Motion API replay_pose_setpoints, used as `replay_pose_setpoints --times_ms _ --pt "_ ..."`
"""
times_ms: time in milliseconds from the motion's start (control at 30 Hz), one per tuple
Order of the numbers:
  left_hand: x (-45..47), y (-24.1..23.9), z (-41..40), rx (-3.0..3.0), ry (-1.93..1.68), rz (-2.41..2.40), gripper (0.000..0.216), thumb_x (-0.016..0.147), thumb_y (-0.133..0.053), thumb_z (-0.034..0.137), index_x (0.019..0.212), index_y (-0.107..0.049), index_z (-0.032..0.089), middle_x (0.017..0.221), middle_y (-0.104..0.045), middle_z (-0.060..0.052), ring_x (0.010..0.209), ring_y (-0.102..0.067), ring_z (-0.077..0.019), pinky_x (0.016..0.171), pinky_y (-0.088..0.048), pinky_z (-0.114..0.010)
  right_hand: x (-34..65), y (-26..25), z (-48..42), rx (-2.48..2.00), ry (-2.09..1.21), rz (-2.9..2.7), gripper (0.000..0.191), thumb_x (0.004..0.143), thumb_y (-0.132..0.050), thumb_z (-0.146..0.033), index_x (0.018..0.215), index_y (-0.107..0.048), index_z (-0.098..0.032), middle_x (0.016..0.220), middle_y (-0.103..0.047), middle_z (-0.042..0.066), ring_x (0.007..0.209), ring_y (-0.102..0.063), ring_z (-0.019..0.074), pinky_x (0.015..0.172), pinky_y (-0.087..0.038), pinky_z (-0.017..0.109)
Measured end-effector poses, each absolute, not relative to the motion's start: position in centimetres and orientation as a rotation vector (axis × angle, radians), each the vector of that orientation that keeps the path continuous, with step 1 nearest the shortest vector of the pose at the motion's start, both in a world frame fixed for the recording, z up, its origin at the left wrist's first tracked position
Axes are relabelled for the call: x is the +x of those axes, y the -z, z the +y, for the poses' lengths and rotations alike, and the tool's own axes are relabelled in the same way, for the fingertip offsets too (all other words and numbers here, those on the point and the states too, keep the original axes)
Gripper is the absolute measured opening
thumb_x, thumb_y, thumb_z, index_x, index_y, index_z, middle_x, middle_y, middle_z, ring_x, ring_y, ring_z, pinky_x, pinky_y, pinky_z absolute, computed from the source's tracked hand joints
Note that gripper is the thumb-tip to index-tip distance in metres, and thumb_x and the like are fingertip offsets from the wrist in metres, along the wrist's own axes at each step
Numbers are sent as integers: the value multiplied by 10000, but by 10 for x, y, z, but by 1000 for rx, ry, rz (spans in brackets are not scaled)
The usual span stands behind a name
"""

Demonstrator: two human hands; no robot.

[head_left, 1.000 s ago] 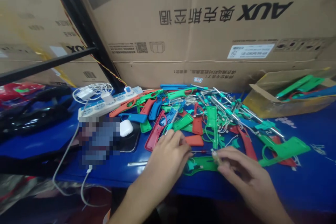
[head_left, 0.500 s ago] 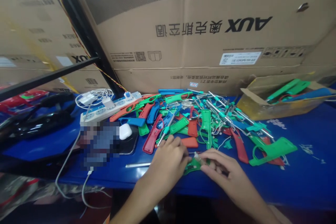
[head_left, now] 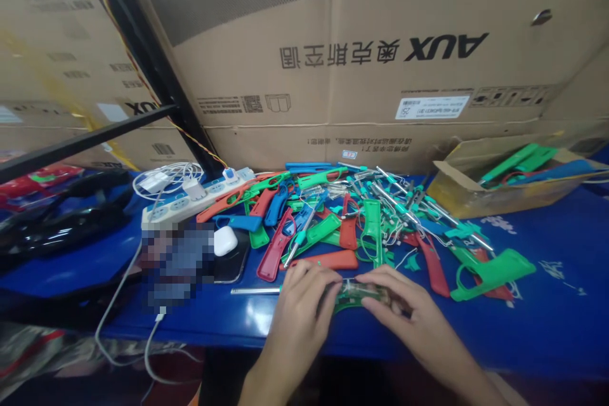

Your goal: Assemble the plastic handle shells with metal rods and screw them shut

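Both my hands meet over a green plastic handle shell (head_left: 354,294) lying on the blue table (head_left: 547,323) near its front edge. My left hand (head_left: 299,307) curls its fingers onto the shell's left end. My right hand (head_left: 404,307) pinches its right end, with small parts and thin wire inside the shell between the fingertips. A thin metal tube (head_left: 254,290) lies just left of my left hand. Behind the hands spreads a pile of red, green and blue handle shells with metal tubes (head_left: 361,216).
A white power strip (head_left: 190,202) with plugs and coiled cable sits back left, a white earbud case (head_left: 224,241) on a dark phone beside it. A cardboard box (head_left: 504,181) with more shells stands at the right. Large cartons (head_left: 356,57) wall the back.
My hands have closed together over the green shell; the right hand moved left onto it, and the left hand slid a little toward me. The view tilted slightly.
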State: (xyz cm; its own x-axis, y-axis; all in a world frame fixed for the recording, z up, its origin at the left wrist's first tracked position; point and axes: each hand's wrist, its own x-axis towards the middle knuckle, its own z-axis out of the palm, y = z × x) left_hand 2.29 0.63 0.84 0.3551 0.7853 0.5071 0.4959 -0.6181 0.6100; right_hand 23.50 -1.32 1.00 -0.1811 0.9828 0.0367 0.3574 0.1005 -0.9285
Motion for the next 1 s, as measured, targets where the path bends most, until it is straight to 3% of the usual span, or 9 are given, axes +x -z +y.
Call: replay_pose_setpoints --times_ms 233,433,1000 --pt "20 -4 -3 2323 -1104 1088 182 996 -581 94 1112 -644 219 1014 -719 -39 962 -576 -216 865 -460 -377 238 -9 -17 -1311 -1091 -1659 221 988 -621 -409 1140 -745 -306 1045 -646 20 752 -564 135 617 -436 255" --pt "22 -3 -2 2283 -1102 1148 179 1000 -568 94 1095 -664 211 1010 -728 -52 969 -582 -227 891 -478 -401 237 -10 -18 -1376 -1118 -1632 227 973 -633 -413 1122 -761 -299 907 -709 7 699 -591 144 614 -460 267" --pt "20 -5 -2 2235 -1115 1116 185 997 -575 85 1090 -663 218 1003 -730 -42 964 -596 -217 899 -479 -387 236 -10 -17 -1395 -1082 -1643 204 974 -630 -396 1102 -755 -299 976 -725 4 762 -607 151 632 -464 259"
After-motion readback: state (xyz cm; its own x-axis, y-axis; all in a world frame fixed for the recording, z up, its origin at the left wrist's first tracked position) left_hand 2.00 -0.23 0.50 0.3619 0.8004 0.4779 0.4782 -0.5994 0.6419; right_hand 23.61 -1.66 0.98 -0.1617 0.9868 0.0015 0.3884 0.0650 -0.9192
